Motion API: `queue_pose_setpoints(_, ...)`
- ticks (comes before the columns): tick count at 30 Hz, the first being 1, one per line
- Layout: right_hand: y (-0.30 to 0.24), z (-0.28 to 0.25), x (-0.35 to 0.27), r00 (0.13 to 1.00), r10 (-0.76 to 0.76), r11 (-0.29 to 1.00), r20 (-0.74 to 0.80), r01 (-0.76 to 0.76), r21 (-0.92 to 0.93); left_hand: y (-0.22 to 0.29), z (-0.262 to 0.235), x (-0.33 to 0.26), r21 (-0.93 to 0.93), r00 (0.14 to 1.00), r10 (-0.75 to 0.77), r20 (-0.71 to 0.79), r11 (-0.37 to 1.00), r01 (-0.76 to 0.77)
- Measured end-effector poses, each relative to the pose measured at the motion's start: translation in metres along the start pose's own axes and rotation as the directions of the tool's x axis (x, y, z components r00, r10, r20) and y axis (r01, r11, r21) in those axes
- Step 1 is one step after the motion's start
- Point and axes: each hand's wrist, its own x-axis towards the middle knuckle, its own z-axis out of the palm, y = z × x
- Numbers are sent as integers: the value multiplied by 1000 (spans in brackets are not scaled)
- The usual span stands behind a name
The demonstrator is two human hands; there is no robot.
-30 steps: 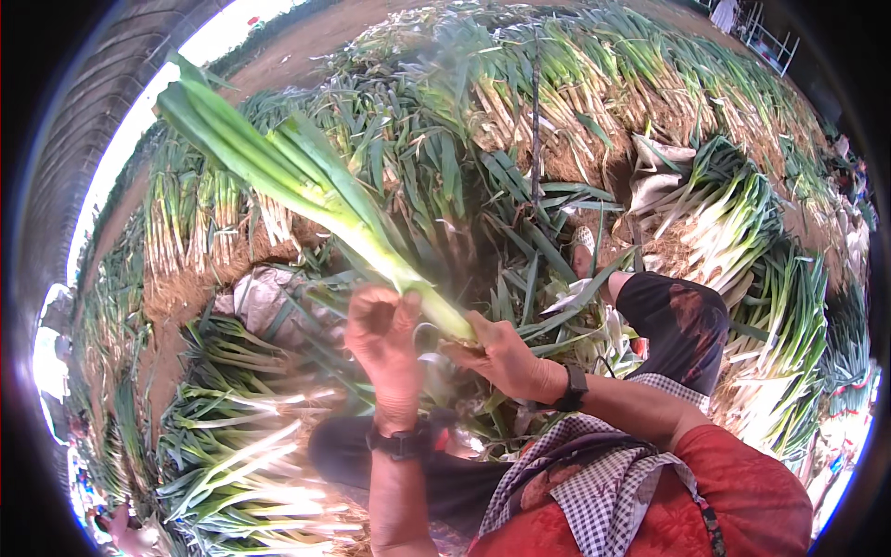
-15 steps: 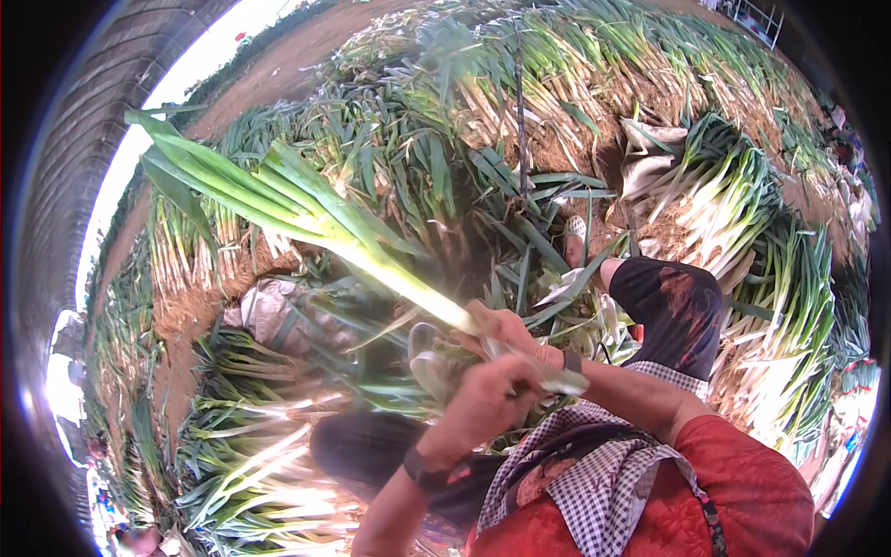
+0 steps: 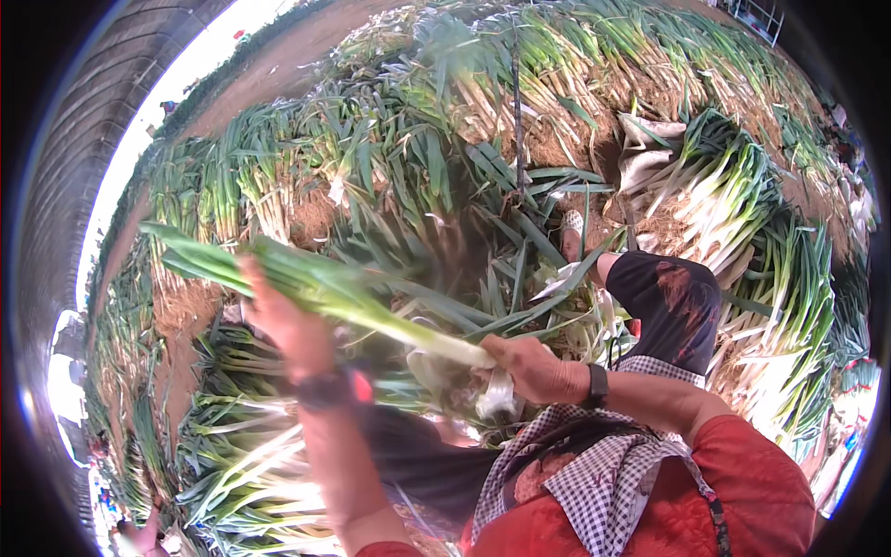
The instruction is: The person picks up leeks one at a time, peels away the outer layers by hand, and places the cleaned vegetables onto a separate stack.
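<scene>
A long leek (image 3: 390, 325) lies slantwise across my front, its green leaves up to the left and its white root end toward me. My right hand (image 3: 535, 369) is closed around that white end, and a strip of pale peel (image 3: 497, 397) hangs just below the fingers. My left hand (image 3: 290, 325) is beside the green leaves at the far end. Motion smears its fingers, so I cannot tell whether they grip the leaves.
Trimmed leeks (image 3: 269, 464) lie in a pile at my left, and another pile (image 3: 780, 306) at my right. Upright bundles of leeks (image 3: 557, 84) stand in rows ahead. Cut leaves (image 3: 520, 269) litter the ground before my knees. A pale sack (image 3: 645, 153) sits ahead to the right.
My left hand has moved from beside my right hand up and left to the leaves. The leek's leafy end has dropped lower. The right hand has shifted slightly right and down.
</scene>
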Motion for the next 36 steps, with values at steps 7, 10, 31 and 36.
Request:
queue_pose_setpoints(7, 9, 1, 28, 1000, -29, 993, -8, 30, 114, -13, -15, -14, -107, 949, 106, 298, 991, -77)
queue_pose_setpoints(10, -5, 6, 49, 987, -161, 969, -25, 163, 183, -46, -27, -57, -346, 819, -13, 574, 902, 257)
queue_pose_setpoints(31, 47, -35, 45, 986, -144, 972, -89, 125, -197, -45, -39, -32, -605, 689, 151, 708, 634, 482)
queue_pose_setpoints(36, -28, -14, 72, 981, -162, 987, -111, 160, -27, -47, -31, -40, -591, 673, 114, 730, 600, 539)
